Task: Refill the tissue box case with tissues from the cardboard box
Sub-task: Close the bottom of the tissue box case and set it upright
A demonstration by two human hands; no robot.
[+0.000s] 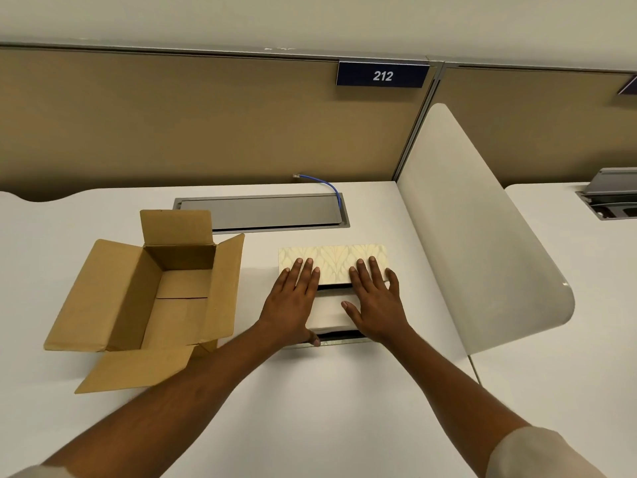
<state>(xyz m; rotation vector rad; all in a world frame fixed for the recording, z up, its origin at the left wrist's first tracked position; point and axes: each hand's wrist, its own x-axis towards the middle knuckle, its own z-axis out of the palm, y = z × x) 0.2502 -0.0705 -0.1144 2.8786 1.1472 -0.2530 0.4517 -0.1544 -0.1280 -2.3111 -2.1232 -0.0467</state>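
A white desk (310, 408) is filling the view from above, backed by a tan partition wall. At far left, an open cardboard box (151, 291) is sitting on the desk with all four flaps splayed outward – its inside is showing only bare brown cardboard. Just right of the box, the person's left hand (293, 301) is lying flat, palm down, fingers straight and spread slightly, grasping nothing; the fingertips are resting on a cream, leaf-patterned lid (332, 263) while the palm is pressing on a white stack of tissues (331, 313). The tissues are sitting inside the tissue box case (339, 336) (only its dark inner edges are visible around the stack), near the middle of the desk and well apart from the cardboard box. The right hand (374, 298) is mirroring the left – flat, open, fingers extended onto the patterned lid, thumb and palm on the tissues, gripping nothing. Behind the hands, a grey cable hatch (262, 212) is set flush into the desk, with a blue network cable (331, 186) curling out of its right end. Above that, a navy sign (382, 75) is reading 212. At right, a white curved divider (482, 236) is separating this desk from its neighbour.
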